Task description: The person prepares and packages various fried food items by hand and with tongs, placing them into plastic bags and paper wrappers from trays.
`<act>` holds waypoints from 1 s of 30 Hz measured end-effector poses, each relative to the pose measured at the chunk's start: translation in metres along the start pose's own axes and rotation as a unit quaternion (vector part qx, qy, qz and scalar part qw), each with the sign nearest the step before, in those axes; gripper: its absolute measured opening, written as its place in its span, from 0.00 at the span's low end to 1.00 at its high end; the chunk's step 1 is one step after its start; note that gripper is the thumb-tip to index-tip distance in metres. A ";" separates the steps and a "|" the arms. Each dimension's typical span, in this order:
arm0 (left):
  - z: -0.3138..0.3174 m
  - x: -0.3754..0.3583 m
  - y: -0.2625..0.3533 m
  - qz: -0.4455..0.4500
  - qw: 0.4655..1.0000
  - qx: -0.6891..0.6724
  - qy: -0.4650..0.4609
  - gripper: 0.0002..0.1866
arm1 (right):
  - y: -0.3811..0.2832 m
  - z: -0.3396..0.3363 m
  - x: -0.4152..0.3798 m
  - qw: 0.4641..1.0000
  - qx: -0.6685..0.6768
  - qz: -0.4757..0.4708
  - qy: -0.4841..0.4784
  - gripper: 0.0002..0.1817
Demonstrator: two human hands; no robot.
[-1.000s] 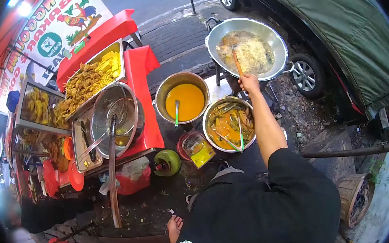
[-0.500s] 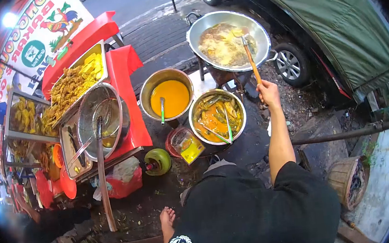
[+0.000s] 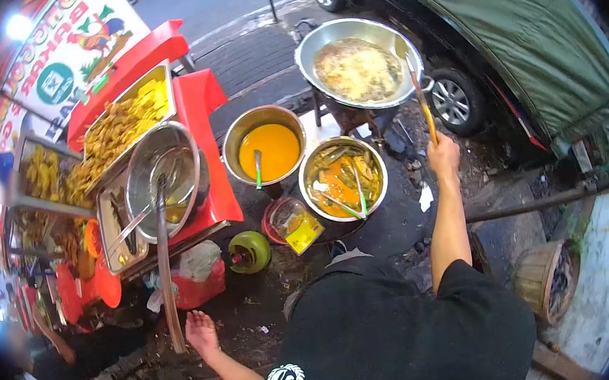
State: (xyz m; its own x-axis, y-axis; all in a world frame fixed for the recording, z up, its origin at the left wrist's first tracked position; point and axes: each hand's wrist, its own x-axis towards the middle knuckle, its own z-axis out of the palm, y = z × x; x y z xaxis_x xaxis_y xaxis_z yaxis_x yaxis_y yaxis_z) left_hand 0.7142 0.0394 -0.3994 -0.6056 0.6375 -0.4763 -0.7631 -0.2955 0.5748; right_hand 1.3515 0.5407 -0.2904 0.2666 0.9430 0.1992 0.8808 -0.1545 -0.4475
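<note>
My right hand [image 3: 444,153] is closed round the wooden handle of a long spatula [image 3: 425,111]. The spatula's flat metal head rests at or just above the right rim of a large wok [image 3: 312,78], where food fries in bubbling, foamy oil [image 3: 355,68]. Low on the left, my left hand [image 3: 202,333] is open and holds nothing. Its fingers are close to the long wooden handle [image 3: 168,291] of a wire strainer, apart from it as far as I can see. The strainer's head lies over a deep metal bowl [image 3: 199,182].
A pot of orange liquid [image 3: 271,149] with a green-handled ladle and a basin [image 3: 384,182] of sauced pieces with tongs stand before me. Nearby are a green gas cylinder [image 3: 250,252], a yellow packet [image 3: 304,235] and a tray of fried food [image 3: 170,93]. A covered vehicle [image 3: 509,31] is parked right.
My right hand and the spatula have moved right, bringing its head from the oil to the wok's right rim. My left hand has reached out left toward the strainer handle, and its fingers have opened.
</note>
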 end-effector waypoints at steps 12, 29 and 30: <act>0.204 -0.052 0.054 0.030 0.942 0.263 -0.207 0.35 | -0.001 0.057 -0.025 0.909 0.352 0.151 -0.165 0.12; 0.263 -0.118 0.019 0.052 0.924 0.337 -0.172 0.33 | -0.148 -0.093 -0.114 0.799 0.449 -0.042 -0.398 0.21; 0.264 -0.119 0.020 0.060 0.920 0.340 -0.184 0.32 | -0.165 -0.100 -0.124 0.779 0.451 -0.044 -0.433 0.21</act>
State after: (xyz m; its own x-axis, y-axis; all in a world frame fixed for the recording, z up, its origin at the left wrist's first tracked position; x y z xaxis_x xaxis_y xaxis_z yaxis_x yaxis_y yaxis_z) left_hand 0.8304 0.1458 -0.1556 -0.4636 0.8639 -0.1966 -0.3015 0.0548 0.9519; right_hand 1.2122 0.4197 -0.1536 -0.4872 0.8437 -0.2254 0.1438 -0.1771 -0.9736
